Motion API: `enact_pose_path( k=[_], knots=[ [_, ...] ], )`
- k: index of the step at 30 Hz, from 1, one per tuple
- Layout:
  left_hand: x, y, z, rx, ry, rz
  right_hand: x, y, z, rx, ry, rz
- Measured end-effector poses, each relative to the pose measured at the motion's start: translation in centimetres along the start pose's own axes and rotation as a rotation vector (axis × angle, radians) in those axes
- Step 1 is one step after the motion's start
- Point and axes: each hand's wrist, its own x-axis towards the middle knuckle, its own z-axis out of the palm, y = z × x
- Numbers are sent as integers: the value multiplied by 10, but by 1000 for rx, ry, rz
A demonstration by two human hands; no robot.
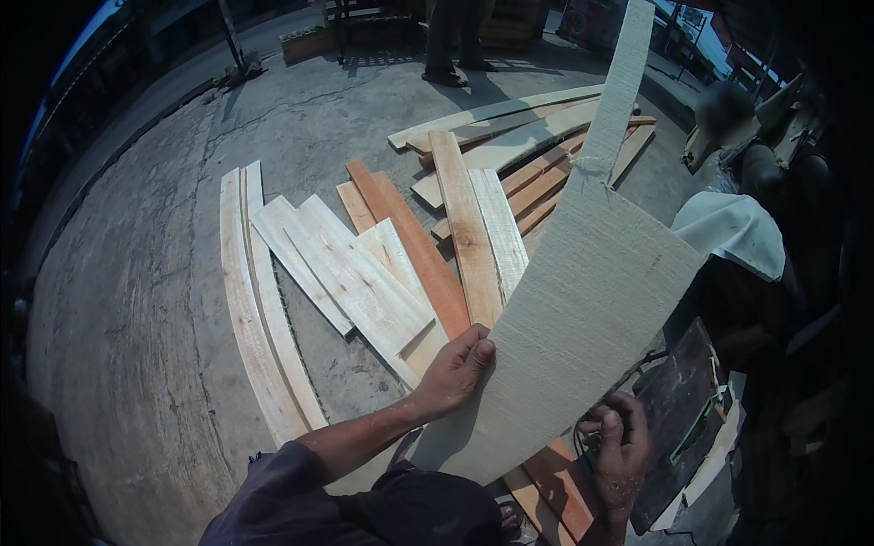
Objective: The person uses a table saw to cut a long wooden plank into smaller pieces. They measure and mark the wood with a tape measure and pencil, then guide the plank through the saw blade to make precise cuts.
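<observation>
A wide pale wooden board stands tilted in front of me, stepping in to a narrow strip at its upper end. My left hand grips its left edge, thumb on the face and the other fingers partly hidden behind. Close by the lower right edge is my right hand, its fingers curled in. A thin dark cord-like line shows beside those fingers; what they hold, if anything, I cannot make out.
Pale planks, reddish planks and long strips lie on the concrete ground. A dark panel leans at right, below a white cloth. A person's legs stand at the back.
</observation>
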Motion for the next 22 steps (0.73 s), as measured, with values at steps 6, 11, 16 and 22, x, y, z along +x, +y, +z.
enact_pose_path(
  k=[6, 11, 16, 22],
  knots=[
    [71, 73, -100, 602, 332, 332, -17, 14, -25, -52, -344, 172],
    [96, 108, -178, 1046, 156, 539, -21, 17, -35, -201, -431, 129],
    [117, 104, -212, 1397, -30, 864, -12, 15, -34, -404, -488, 25],
    [156, 86, -224, 1540, -388, 389, -14, 14, -34, -268, -757, 54]
  ],
)
